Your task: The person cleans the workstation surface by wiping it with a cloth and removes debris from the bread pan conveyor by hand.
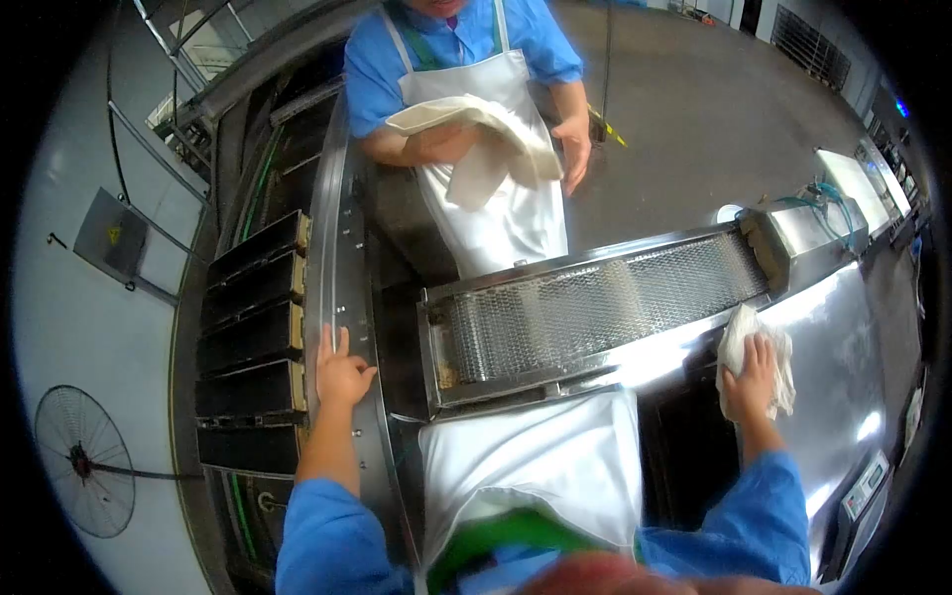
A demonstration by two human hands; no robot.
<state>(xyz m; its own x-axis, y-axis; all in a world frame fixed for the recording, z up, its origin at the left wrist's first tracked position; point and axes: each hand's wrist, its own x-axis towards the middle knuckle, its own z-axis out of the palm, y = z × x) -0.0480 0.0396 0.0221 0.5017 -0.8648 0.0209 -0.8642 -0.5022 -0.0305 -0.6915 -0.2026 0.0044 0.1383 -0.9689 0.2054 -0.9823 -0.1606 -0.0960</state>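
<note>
My left hand [344, 373] rests on the long metal rail [349, 288] at the left, fingers stretched out and thumb apart, holding nothing. Under my right hand [754, 382] is a crumpled white cloth [779, 365], gripped at the edge of the shiny steel table [828, 347]. Between my hands, a metal mesh conveyor belt [595, 302] runs in its steel frame from near my apron toward the upper right. The underside of my right hand is hidden by the cloth and my own fingers.
Across the conveyor stands a co-worker in a white apron [496, 238], holding a pale cloth [486, 149]. Dark trays [248, 342] line the left machine. A round fan [84, 461] is by the wall. A metal housing [808, 238] with blue tubing caps the belt's far end.
</note>
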